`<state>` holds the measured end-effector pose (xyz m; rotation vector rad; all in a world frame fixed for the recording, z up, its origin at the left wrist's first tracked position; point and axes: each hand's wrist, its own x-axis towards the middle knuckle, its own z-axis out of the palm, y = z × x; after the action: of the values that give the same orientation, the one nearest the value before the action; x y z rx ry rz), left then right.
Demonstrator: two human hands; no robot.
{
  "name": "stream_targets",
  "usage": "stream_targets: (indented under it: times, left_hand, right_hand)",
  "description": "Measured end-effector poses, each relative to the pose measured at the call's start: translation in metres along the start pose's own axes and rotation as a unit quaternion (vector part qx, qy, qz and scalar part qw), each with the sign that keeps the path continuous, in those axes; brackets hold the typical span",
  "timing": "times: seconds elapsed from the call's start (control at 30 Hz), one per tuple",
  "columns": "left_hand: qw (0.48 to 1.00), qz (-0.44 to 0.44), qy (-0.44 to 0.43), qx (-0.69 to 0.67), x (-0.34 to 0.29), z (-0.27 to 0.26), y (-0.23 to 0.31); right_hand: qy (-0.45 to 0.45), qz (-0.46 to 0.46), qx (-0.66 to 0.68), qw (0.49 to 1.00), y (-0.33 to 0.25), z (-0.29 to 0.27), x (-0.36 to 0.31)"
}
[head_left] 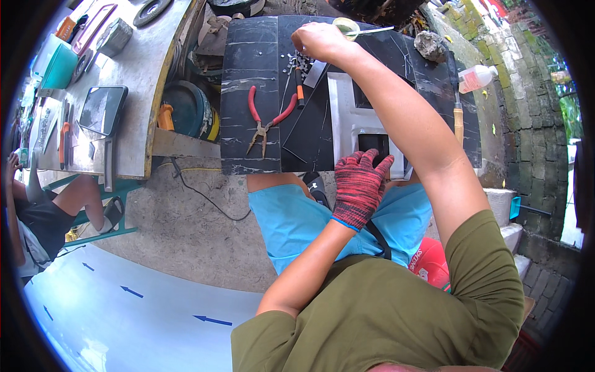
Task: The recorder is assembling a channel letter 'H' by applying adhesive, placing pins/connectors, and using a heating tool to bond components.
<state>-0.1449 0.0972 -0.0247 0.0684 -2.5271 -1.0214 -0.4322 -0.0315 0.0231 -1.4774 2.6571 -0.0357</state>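
My left hand (361, 186), in a red-and-black knit glove, lies over the near end of a silver-white rectangular frame (339, 111) with dark openings. Its fingers are spread at the lower opening. My bare right hand (322, 43) reaches across to the far side of the black marbled tabletop (248, 62). Its fingers curl down beside a pile of small grey pieces (304, 62); the fingertips are hidden. Just right of it stands a small cup (346, 26) with a white stick (377, 29) across its rim. Red-handled long-nose pliers (261, 131) and an orange-and-black handled tool (300, 93) lie left of the frame.
Along the tabletop's right side lies a wooden-handled tool (458, 124), near a rough stone (429, 46) and a plastic bottle (477, 78). At left, a workbench (133, 149) bears a dark-screened device (103, 110) and a teal container (59, 67). Another person (80, 198) sits beyond. A cable (204, 201) crosses the floor.
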Motion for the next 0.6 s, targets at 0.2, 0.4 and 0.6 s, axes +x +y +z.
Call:
stream_targets:
  times: [0.2, 0.4, 0.6]
  left_hand:
    - [1.000, 0.001, 0.009, 0.006, 0.0019, -0.0019, 0.0023]
    - [1.000, -0.003, 0.004, 0.005, 0.0022, -0.0043, 0.0040]
    - [1.000, -0.008, 0.002, 0.002, 0.0012, -0.0047, 0.0051]
  right_hand:
    - [0.014, -0.026, 0.009, 1.000, 0.0048, 0.0024, -0.0008]
    - [0.004, -0.030, -0.003, 1.000, 0.0047, -0.0003, -0.0040]
    - [-0.010, -0.018, -0.003, 1.000, 0.0040, -0.0036, -0.0053]
